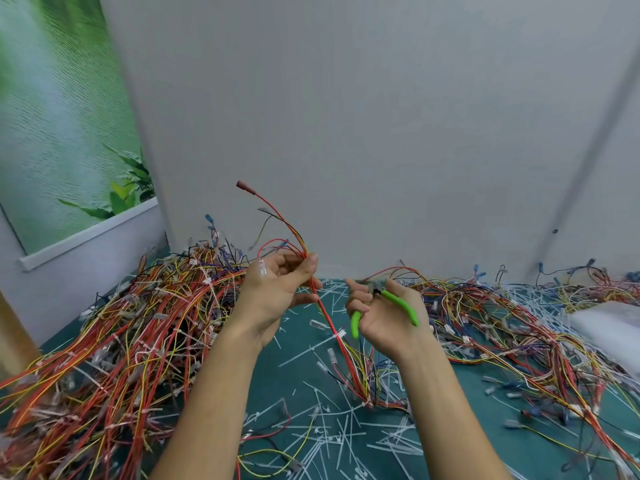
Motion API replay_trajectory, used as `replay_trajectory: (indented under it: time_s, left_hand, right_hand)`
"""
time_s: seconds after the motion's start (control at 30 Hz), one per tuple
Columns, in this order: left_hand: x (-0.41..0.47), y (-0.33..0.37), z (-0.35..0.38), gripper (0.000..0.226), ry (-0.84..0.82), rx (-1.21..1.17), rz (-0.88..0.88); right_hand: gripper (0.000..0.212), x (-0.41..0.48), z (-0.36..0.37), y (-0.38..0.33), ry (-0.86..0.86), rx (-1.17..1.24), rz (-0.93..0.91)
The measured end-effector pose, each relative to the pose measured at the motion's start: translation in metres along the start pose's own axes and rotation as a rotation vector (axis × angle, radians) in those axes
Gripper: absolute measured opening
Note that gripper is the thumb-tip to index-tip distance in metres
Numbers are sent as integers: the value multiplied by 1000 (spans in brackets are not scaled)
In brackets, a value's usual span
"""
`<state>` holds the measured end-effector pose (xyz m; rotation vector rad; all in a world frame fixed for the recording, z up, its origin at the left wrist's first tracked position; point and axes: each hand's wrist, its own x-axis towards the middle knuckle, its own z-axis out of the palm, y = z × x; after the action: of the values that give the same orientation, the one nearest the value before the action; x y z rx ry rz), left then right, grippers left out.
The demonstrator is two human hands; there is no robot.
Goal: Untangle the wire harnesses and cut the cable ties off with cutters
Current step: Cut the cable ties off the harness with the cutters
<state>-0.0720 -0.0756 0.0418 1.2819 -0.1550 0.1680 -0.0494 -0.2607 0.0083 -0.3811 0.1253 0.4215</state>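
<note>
The left hand [273,292] holds one wire harness [327,317] up above the green table [263,375]. Its thumb and fingers are curled and pinch the thin red and yellow wires just where they fan out at the top. The rest hangs down between the two hands to the table. A white cable tie [338,336] sits round it, a bit below the hands.

The right hand [384,323] is curled round the green-handled cutters [398,300]. The handles stand spread apart (the blades are too blurry to read).

The wires look light and floppy, so they will sag and swing. I would pinch the bunch close beside the tie and pull it tight, so the tie sits steady for the blades. The tie looks thin and stiff, and should snap easily.
</note>
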Motion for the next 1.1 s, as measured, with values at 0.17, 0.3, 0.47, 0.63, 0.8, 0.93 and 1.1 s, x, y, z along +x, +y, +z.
replay_trajectory:
  time_s: [0.17,0.3,0.47,0.63,0.8,0.93,1.1]
  left_hand:
    - [1,-3,2,21,22,-7,20]
    - [3,-8,5,20,58,42,51]
    - [8,-14,3,26,132,177,103]
    - [10,-15,2,29,207,227,138]
    - [10,-19,3,24,217,261,199]
    - [10,-22,4,22,238,290,205]
    - [8,-21,2,15,260,360,241]
  right_hand:
    - [35,2,1,-1,82,296,-63]
    - [50,-4,1,-6,29,4,125]
    - [70,-6,1,-11,-43,-196,119]
    - [77,-5,5,-10,32,-83,-103]
    - [45,-12,10,0,-135,-107,-61]
    - [53,-22,18,4,-320,-383,-40]
    - [57,-28,22,12,-488,-633,-43]
